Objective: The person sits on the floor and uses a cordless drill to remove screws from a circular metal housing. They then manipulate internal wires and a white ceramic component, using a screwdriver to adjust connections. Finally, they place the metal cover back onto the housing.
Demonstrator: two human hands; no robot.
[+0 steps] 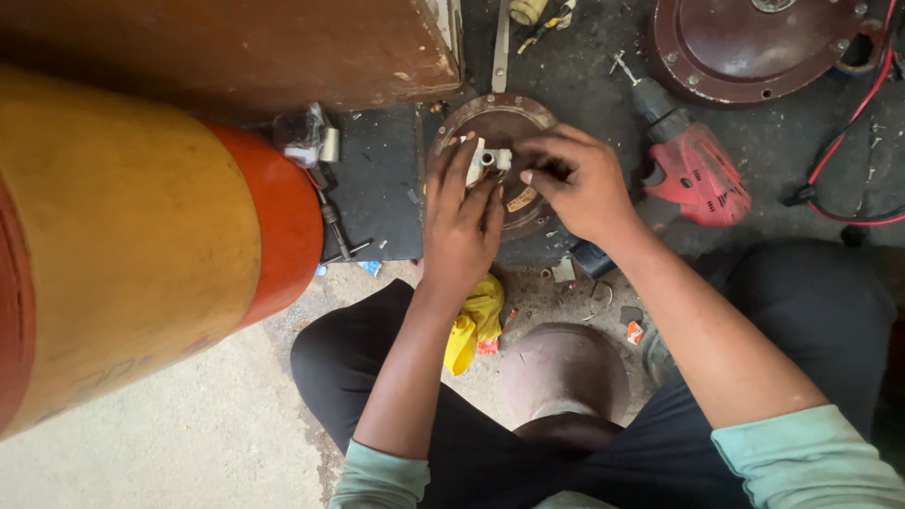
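A round brown metal plate (490, 121) lies on the dark floor mat in front of me. On its middle sits a small white part (488, 158). My left hand (459, 217) rests on the plate with its fingers around that white part. My right hand (580, 181) reaches in from the right, its fingertips pinched at the white part's right side. Whether it holds something small there I cannot tell. My legs in dark trousers are folded below.
A large yellow and orange cylinder (141, 236) fills the left side. A red power drill (693, 165) lies right of the plate. A bigger round brown cover (754, 47) sits at top right beside red cables (848, 123). A yellow cloth (476, 325) lies near my knee.
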